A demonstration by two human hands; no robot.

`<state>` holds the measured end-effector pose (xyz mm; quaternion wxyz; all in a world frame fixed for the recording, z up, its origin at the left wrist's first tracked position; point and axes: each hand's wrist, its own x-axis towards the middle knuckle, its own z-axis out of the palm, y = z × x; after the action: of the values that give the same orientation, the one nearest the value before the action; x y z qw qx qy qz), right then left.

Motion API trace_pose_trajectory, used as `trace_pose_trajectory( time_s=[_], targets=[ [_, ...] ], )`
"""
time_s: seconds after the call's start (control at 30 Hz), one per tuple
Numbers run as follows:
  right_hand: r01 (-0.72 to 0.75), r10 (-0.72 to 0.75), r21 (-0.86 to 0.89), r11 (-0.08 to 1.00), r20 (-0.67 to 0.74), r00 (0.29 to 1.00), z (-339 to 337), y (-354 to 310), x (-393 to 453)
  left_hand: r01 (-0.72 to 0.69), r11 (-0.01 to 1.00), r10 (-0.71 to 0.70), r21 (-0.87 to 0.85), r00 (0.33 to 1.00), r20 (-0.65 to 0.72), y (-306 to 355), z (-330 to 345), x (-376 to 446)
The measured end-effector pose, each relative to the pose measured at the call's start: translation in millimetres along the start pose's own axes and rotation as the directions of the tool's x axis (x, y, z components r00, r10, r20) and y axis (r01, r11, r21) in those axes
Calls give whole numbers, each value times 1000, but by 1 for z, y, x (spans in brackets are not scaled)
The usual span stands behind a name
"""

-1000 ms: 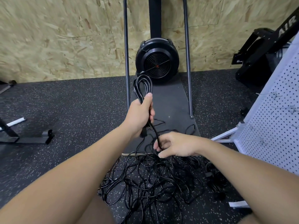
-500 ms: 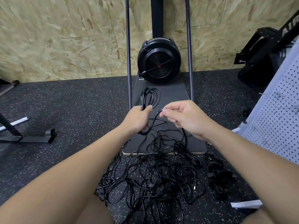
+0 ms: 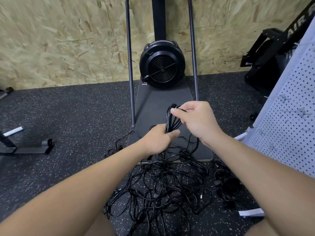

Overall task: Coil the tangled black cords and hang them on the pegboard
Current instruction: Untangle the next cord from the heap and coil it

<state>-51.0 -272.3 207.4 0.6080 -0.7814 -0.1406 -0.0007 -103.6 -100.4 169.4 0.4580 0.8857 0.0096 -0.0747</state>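
My left hand [image 3: 158, 140] grips the lower end of a small coil of black cord [image 3: 171, 120] that stands up from my fist. Just above it, my right hand [image 3: 197, 120] pinches a strand of the same cord at the top of the loops. The cord runs down from my hands into a big tangle of black cords [image 3: 163, 188] on the floor in front of me. A smaller bundle of black cord [image 3: 226, 183] lies to the right of the tangle. The white pegboard [image 3: 289, 126] leans at the right edge, with several wire hooks on it.
A black fan machine [image 3: 162, 63] on a grey base plate [image 3: 153, 106] stands against the chipboard wall, with two upright metal bars [image 3: 129, 65] beside it. A black metal foot [image 3: 30, 147] lies at the left. Black equipment [image 3: 272, 53] stands at the far right.
My right hand rose from the tangle on the floor with a strand and brought it up to the top of the coil. My left hand lowered the coil and shifted right.
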Motion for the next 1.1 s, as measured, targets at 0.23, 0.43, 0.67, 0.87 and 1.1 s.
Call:
trace_pose_trajectory(
  time_s=[0.23,0.43,0.67,0.87,1.1],
  targets=[
    [35,-15,-112,993,168,986,-10,5,7,18,970,-55,-241,988,-147,-4,-14,3],
    [26,38,-218,976,282,959,-4,18,4,24,938,-109,-345,967,-229,-7,-31,8],
    [-32,18,177,984,80,997,24,-5,1,-10,972,-38,-233,979,-201,5,-21,0],
    [-140,196,477,867,-68,978,30,-27,2,-304,933,301,-192,953,-46,36,-9,-19],
    [-82,81,-4,997,-112,990,22,-26,-9,-78,993,76,-92,997,-21,23,0,-13]
  ],
)
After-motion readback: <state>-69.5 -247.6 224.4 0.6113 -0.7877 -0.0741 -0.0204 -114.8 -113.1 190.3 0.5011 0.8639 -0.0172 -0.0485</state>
